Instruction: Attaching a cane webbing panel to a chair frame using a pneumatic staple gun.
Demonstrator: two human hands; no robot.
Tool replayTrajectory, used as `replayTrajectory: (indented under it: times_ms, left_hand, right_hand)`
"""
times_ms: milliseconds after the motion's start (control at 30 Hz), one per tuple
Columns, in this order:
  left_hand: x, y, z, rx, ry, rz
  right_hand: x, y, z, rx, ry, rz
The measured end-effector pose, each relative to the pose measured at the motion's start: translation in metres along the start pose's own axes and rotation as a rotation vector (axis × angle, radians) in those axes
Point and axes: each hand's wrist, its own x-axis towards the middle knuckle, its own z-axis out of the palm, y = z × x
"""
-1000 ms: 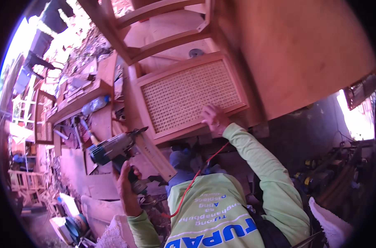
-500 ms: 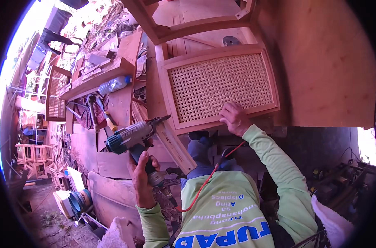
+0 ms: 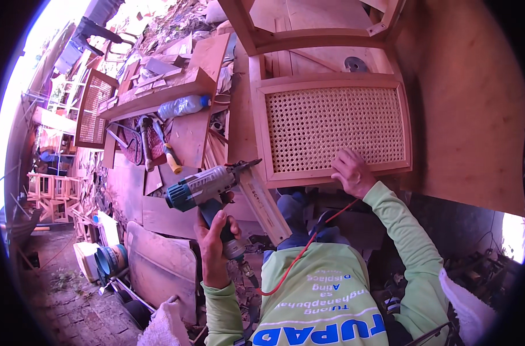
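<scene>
In my left hand (image 3: 216, 236) is a grey and teal pneumatic nail gun (image 3: 196, 187), my fingers wrapped round its dark handle and its long magazine slanting down to the right. The gun's nose points toward the left side of a wood-framed cane panel (image 3: 331, 118). My right hand (image 3: 354, 173) grips the panel's near edge with bent fingers on the frame. The panel sits on a wooden chair frame (image 3: 314, 40). A thin red hose (image 3: 300, 259) runs across my green shirt, and a small dark round disc (image 3: 355, 64) lies beyond the panel.
Left of the chair, boards and offcuts (image 3: 158, 86), a plastic bottle (image 3: 179, 106) and hand tools (image 3: 158, 144) crowd the work surface. Another cane-panelled piece (image 3: 95, 109) stands farther left. Buckets (image 3: 109, 259) sit lower left. A large plywood sheet (image 3: 464, 104) fills the right.
My view has shifted, so the chair and bench appear farther right and more upright. The nail gun moved along slightly to the right. My right hand stays at the panel's near edge.
</scene>
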Motion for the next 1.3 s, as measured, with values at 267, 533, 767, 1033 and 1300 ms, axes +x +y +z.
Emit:
replayTrajectory:
  times_ms: [267, 533, 767, 1033, 1300]
  left_hand:
    - [0.026, 0.004, -0.007, -0.117, -0.032, -0.016]
    - [0.037, 0.039, -0.041, -0.209, 0.153, 0.138]
    - [0.086, 0.048, -0.106, -0.345, 0.251, 0.069]
    - [0.121, 0.057, -0.134, -0.588, 0.069, 0.141]
    - [0.108, 0.048, -0.117, -0.644, 0.037, 0.186]
  right_hand:
    - [-0.008, -0.001, 0.008, -0.054, 0.043, 0.0]
    - [-0.006, -0.005, 0.006, -0.009, 0.061, 0.025]
    - [-0.005, -0.002, 0.003, 0.002, 0.006, 0.039]
    - [0.001, -0.008, 0.0, -0.039, 0.019, 0.01]
    - [0.002, -0.009, -0.004, -0.029, -0.047, -0.004]
